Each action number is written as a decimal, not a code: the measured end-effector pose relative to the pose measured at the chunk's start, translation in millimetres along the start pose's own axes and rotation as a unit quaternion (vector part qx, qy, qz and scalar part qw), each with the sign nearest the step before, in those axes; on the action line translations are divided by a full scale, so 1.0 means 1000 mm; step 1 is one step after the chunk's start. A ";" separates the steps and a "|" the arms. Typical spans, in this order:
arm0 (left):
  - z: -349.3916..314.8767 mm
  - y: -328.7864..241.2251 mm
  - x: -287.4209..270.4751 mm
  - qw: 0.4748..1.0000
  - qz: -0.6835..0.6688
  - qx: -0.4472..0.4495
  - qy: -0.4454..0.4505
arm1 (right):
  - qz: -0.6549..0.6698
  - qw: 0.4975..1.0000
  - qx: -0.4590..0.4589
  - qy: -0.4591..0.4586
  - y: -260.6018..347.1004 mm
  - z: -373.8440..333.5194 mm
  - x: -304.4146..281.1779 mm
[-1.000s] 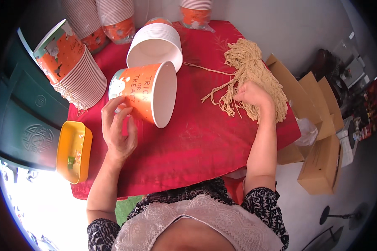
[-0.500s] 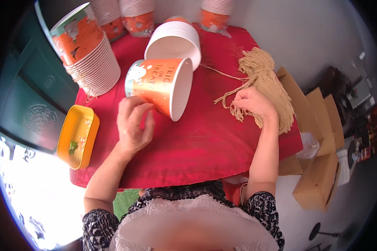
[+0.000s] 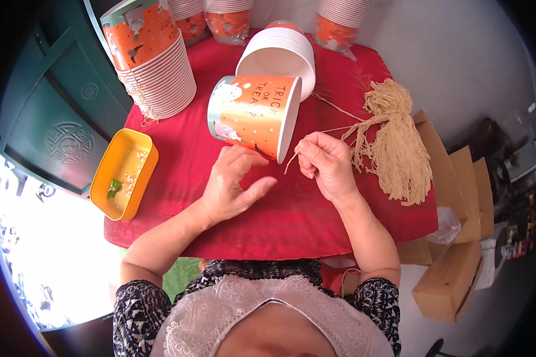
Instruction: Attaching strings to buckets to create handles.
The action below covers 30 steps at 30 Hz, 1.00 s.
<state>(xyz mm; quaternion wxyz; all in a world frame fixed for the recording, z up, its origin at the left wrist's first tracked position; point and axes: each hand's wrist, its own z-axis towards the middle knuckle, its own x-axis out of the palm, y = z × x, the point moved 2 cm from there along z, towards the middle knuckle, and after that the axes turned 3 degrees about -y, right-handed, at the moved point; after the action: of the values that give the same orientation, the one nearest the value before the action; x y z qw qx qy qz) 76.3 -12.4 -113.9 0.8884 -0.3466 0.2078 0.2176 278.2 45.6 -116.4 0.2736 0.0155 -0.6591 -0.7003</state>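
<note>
Well, at your far left a yellow tray [image 3: 142,185] sits on the red-clothed desk [image 3: 262,238], with a tall stack of buckets [image 3: 161,83] beyond it. Your left hand [image 3: 232,184] is loosely spread, thumb apart, holding nothing; it is nearer the orange bucket [image 3: 253,116], fingertips at its near wall, though I cannot tell whether they touch. That bucket lies on its side just beyond your hands, base-to-mouth axis running roughly left to right, mouth turned right. Your right hand [image 3: 327,163] pinches a thin strand [image 3: 289,162] near the rim; the tan cord bundle [image 3: 399,149] lies farther right.
</note>
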 end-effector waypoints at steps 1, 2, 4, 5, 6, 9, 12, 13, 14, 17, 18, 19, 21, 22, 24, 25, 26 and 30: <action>-0.001 -0.001 0.001 1.000 0.002 -0.002 -0.001 | 0.001 1.000 0.001 0.002 -0.002 -0.001 0.002; -0.003 0.000 0.003 1.000 -0.006 -0.012 0.005 | 0.000 1.000 -0.001 0.004 -0.003 -0.001 0.004; -0.006 0.002 0.008 1.000 -0.011 -0.026 0.010 | 0.000 1.000 -0.003 0.006 -0.005 -0.003 0.008; -0.006 0.002 0.009 1.000 -0.010 -0.027 0.009 | -0.003 1.000 -0.006 0.012 -0.005 -0.003 0.009; -0.006 0.001 0.011 0.999 -0.022 -0.036 0.008 | -0.007 1.000 -0.008 0.018 -0.006 -0.004 0.011; -0.008 0.002 0.016 0.997 -0.046 -0.061 0.011 | -0.011 1.000 -0.012 0.027 -0.010 -0.005 0.013; -0.011 0.004 0.018 0.995 -0.054 -0.086 0.023 | -0.019 1.000 -0.009 0.020 -0.010 -0.007 0.017; -0.011 0.006 0.017 0.994 -0.051 -0.095 0.031 | -0.019 1.000 -0.011 0.021 -0.006 -0.007 0.017; -0.011 0.007 0.017 0.994 -0.050 -0.093 0.030 | -0.142 0.989 -0.042 0.002 0.000 -0.007 0.015; -0.009 0.007 0.014 0.995 -0.045 -0.083 0.036 | -0.409 0.861 -0.277 -0.116 0.013 -0.011 0.012; -0.008 0.007 0.013 0.995 -0.040 -0.080 0.042 | -0.403 0.853 -0.315 -0.107 0.015 -0.012 0.011; -0.007 0.006 0.013 0.995 -0.036 -0.077 0.048 | -0.398 0.845 -0.346 -0.086 0.019 -0.013 0.016; -0.007 0.003 0.013 0.996 -0.032 -0.067 0.057 | -0.399 0.839 -0.369 -0.024 0.020 -0.018 0.028; -0.006 0.001 0.012 0.996 -0.027 -0.059 0.066 | -0.392 0.863 -0.318 0.007 0.018 -0.021 0.033; -0.001 -0.007 0.011 0.997 -0.020 -0.023 0.065 | -0.411 0.872 -0.259 0.060 0.011 -0.024 0.035; 0.002 -0.011 0.009 0.998 -0.013 0.011 0.061 | -0.412 0.881 -0.215 0.083 0.006 -0.026 0.034; 0.003 -0.013 0.007 0.996 0.005 0.044 0.081 | -0.438 0.875 -0.184 0.094 0.010 -0.029 0.036; 0.010 -0.029 -0.002 0.983 0.050 0.132 0.120 | -0.474 0.853 -0.202 0.086 0.019 -0.045 0.033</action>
<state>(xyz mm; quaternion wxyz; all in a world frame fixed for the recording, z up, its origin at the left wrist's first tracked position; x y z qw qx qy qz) 92.2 -25.1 -90.3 0.8832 -0.2386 0.3566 0.1895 273.8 -8.3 -93.6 -0.0385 0.3308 -0.3899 -0.8585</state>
